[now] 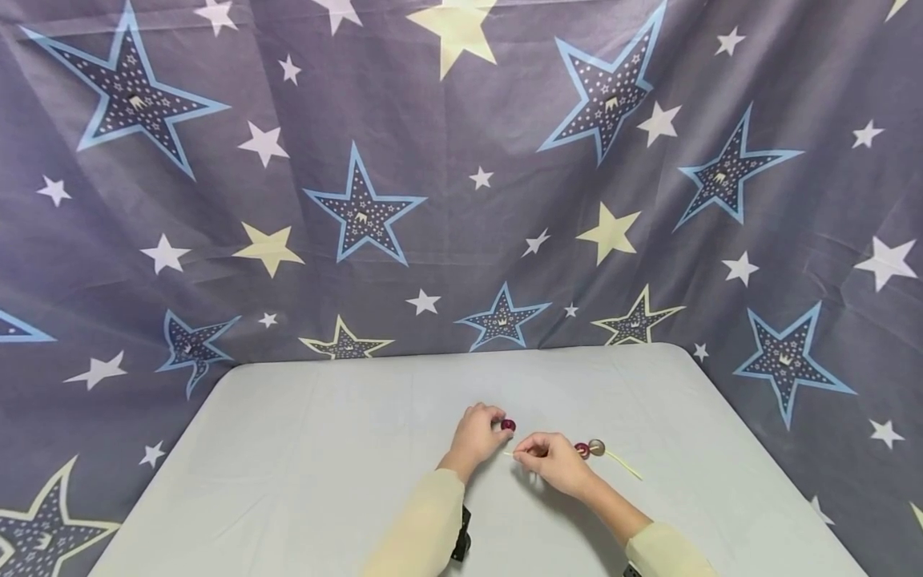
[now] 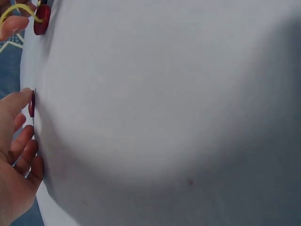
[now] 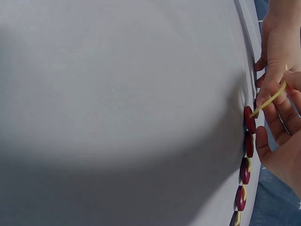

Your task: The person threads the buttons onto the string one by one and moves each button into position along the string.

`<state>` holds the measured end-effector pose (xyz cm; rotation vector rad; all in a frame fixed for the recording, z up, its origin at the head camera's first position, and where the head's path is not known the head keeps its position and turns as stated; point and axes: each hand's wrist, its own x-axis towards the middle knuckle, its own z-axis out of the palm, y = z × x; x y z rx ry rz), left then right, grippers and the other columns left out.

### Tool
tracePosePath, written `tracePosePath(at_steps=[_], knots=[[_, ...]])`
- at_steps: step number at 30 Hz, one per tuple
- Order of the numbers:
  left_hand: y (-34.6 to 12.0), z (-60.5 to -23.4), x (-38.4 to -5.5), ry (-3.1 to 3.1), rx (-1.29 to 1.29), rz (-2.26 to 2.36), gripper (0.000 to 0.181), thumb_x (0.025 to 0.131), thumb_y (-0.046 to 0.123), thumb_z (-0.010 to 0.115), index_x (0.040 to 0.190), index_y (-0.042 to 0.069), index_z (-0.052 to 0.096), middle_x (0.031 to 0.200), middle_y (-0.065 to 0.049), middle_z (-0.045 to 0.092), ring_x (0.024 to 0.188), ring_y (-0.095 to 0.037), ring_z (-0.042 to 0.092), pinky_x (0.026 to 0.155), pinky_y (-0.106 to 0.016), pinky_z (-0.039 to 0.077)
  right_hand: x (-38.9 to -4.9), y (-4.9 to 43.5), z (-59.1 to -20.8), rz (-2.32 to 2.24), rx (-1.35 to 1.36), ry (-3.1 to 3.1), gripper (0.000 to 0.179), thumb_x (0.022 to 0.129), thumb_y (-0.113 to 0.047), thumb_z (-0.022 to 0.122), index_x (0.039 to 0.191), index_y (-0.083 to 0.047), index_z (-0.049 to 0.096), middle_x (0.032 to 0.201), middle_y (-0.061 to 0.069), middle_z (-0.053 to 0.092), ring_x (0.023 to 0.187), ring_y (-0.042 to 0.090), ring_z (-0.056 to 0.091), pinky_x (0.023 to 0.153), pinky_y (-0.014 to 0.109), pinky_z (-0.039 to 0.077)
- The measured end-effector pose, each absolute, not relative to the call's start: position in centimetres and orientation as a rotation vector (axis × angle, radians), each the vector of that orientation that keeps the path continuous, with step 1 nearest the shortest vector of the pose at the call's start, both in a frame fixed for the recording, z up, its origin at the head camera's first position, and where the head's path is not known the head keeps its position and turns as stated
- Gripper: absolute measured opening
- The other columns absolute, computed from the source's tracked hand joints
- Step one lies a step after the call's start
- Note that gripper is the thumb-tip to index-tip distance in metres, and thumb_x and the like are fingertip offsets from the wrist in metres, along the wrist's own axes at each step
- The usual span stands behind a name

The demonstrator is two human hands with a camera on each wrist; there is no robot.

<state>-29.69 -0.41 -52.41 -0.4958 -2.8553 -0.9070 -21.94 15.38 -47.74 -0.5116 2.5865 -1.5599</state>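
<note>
My left hand (image 1: 476, 437) holds a loose red button (image 1: 509, 425) between thumb and index finger, low over the white table. In the left wrist view the thumb lies right at the edge of this button (image 2: 32, 104). My right hand (image 1: 551, 461) pinches a yellow cord (image 3: 270, 100) close to its free tip, which points toward the left hand. Several red buttons (image 3: 249, 120) are threaded in a row along the cord, partly hidden by the right hand in the head view. A brownish button (image 1: 596, 447) sits on the cord beyond a red button (image 1: 582, 450), followed by the cord's tail.
The white cloth-covered table (image 1: 324, 449) spreads around both hands. Behind it and along its sides hangs a dark curtain (image 1: 447, 224) with printed stars. A black strap (image 1: 462, 535) shows at the left wrist.
</note>
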Motion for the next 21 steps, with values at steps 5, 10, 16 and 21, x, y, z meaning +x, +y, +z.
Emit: tracePosePath(at_steps=[5, 10, 16, 21], knots=[[-0.10, -52.82, -29.70, -2.869, -0.453, -0.821, 0.034, 0.080, 0.033, 0.072, 0.105, 0.011, 0.068, 0.096, -0.005, 0.062, 0.089, -0.021, 0.053, 0.079, -0.035, 0.044, -21.93, 15.38, -47.74, -1.566, -0.525, 2.566, 0.014, 0.086, -0.004, 0.062, 0.091, 0.008, 0.066, 0.072, 0.025, 0.063, 0.055, -0.001, 0.047, 0.051, 0.016, 0.039], [0.20, -52.92, -29.60, -2.896, -0.436, -0.704, 0.035, 0.081, 0.038, 0.070, 0.107, 0.014, 0.068, 0.093, -0.002, 0.058, 0.086, -0.019, 0.049, 0.073, -0.034, 0.042, -22.00, 15.36, -47.68, -1.570, -0.527, 2.568, 0.015, 0.087, -0.005, 0.062, 0.091, 0.009, 0.066, 0.071, 0.023, 0.062, 0.054, 0.000, 0.048, 0.050, 0.016, 0.038], [0.38, -52.66, -29.57, -2.929, -0.418, -0.669, 0.030, 0.082, 0.037, 0.069, 0.100, 0.015, 0.069, 0.091, -0.001, 0.055, 0.085, -0.018, 0.047, 0.073, -0.033, 0.041, -21.88, 15.27, -47.53, -1.568, -0.521, 2.565, 0.015, 0.087, -0.004, 0.062, 0.091, 0.009, 0.066, 0.072, 0.024, 0.063, 0.055, 0.001, 0.049, 0.051, 0.015, 0.039], [0.45, -52.44, -29.59, -2.941, -0.444, -0.625, 0.027, 0.081, 0.035, 0.069, 0.094, 0.012, 0.067, 0.088, -0.001, 0.054, 0.085, -0.019, 0.048, 0.074, -0.034, 0.043, -21.96, 15.32, -47.82, -1.560, -0.518, 2.577, 0.013, 0.086, -0.004, 0.062, 0.090, 0.008, 0.067, 0.072, 0.023, 0.063, 0.055, 0.001, 0.049, 0.052, 0.016, 0.040]])
